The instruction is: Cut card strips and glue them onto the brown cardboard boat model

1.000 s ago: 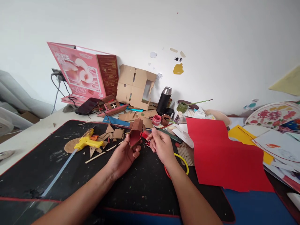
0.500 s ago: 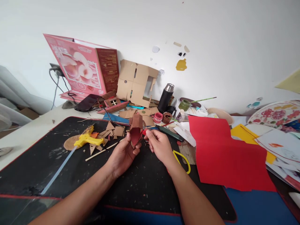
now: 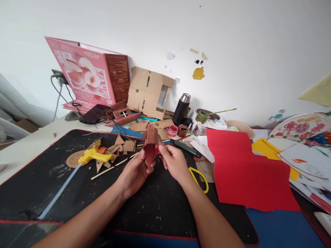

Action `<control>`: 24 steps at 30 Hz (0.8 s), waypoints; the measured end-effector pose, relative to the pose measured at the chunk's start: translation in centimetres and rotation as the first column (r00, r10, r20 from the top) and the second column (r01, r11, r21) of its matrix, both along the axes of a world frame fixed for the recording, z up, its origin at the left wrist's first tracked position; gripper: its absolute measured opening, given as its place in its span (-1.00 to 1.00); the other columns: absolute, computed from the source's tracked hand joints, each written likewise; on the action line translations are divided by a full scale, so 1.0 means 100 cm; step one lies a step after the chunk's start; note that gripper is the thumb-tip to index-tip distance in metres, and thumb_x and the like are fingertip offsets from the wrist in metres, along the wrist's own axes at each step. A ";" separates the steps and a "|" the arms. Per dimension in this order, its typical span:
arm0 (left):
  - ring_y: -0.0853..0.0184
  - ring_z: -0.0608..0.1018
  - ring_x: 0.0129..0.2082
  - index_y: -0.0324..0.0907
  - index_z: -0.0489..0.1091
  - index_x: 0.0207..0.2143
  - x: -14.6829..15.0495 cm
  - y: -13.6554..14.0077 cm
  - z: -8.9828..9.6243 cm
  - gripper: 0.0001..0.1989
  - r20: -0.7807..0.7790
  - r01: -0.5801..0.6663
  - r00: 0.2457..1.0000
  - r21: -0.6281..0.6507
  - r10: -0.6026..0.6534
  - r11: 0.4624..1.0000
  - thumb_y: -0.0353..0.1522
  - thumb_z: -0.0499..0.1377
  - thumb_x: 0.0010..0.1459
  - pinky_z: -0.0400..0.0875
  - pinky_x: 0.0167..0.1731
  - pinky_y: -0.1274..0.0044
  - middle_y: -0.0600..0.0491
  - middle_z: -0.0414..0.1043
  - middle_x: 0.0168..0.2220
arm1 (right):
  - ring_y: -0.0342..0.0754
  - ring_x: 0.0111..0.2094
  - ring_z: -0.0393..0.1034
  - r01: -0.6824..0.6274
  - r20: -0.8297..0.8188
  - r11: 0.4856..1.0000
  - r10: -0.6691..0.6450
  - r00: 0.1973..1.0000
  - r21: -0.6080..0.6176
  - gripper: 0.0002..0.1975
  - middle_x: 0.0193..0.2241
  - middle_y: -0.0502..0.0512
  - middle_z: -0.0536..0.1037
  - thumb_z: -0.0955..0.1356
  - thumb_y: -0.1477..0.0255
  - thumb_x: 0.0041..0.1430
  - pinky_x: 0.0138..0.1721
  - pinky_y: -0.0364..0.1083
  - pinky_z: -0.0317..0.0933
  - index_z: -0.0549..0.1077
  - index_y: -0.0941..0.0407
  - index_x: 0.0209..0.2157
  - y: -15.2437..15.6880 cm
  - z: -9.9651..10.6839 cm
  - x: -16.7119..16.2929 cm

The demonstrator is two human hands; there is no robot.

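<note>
A small reddish-brown cardboard boat point(image 3: 150, 141) is held up over the black mat, its pointed end toward me. My left hand point(image 3: 136, 171) is closed around its lower left side, thumb against the hull. My right hand point(image 3: 173, 162) pinches a small red piece point(image 3: 157, 148) at the boat's right edge; the piece's shape is mostly hidden by the fingers. Left of the hands lie a yellow glue gun point(image 3: 94, 154) with a glue stick in it and several cardboard scraps point(image 3: 128, 146). Yellow-handled scissors point(image 3: 203, 179) lie partly under my right wrist.
A large red sheet point(image 3: 248, 172) covers the mat's right side. Behind stand a black thermos point(image 3: 181, 109), a red paint jar point(image 3: 172, 131), a green paint jar point(image 3: 203, 117) with a brush, another painted boat point(image 3: 126, 117), a phone point(image 3: 93, 113) and a pink box point(image 3: 88, 74).
My right hand has brought the red piece in against the boat's right edge, where it was slightly apart before. The left hand keeps its hold. The view has shifted a little.
</note>
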State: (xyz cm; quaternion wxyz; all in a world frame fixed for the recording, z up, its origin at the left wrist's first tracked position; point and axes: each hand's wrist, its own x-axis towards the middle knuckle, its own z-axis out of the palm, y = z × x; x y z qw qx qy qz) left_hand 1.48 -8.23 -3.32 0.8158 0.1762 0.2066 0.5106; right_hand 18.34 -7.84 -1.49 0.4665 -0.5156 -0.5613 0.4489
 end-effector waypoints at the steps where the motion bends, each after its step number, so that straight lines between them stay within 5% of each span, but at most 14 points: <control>1: 0.40 0.50 -0.44 -0.26 0.62 -0.11 0.000 0.000 0.000 -0.58 -0.005 0.000 1.000 -0.001 0.000 1.000 -0.25 0.59 0.04 0.38 -0.56 0.62 -0.06 0.63 -0.20 | -0.14 -0.70 0.17 -0.001 0.004 1.000 0.001 1.000 0.002 -0.39 -0.70 -0.13 0.29 0.35 -0.24 0.31 -0.62 -0.13 0.02 0.42 0.04 -0.42 0.000 0.000 0.000; 14: 0.41 0.50 -0.43 -0.25 0.60 -0.17 0.001 -0.001 0.000 -0.56 -0.039 -0.015 0.999 -0.012 0.014 1.000 -0.22 0.61 0.00 0.36 -0.56 0.64 -0.03 0.60 -0.22 | -0.15 -0.70 0.16 0.013 0.005 1.000 -0.013 1.000 0.002 -0.37 -0.72 -0.13 0.29 0.36 -0.24 0.29 -0.63 -0.14 0.02 0.40 0.05 -0.46 0.000 0.001 -0.001; 24: 0.41 0.47 -0.44 -0.22 0.61 -0.11 0.000 -0.001 0.006 -0.56 0.002 0.012 1.000 -0.055 -0.012 0.998 -0.19 0.58 0.05 0.35 -0.54 0.65 -0.09 0.64 -0.21 | -0.20 -0.71 0.13 0.104 -0.192 0.995 -0.103 0.976 -0.007 -0.40 -0.70 -0.16 0.29 0.41 -0.20 0.26 -0.66 -0.18 -0.04 0.49 0.10 -0.38 0.004 0.003 0.002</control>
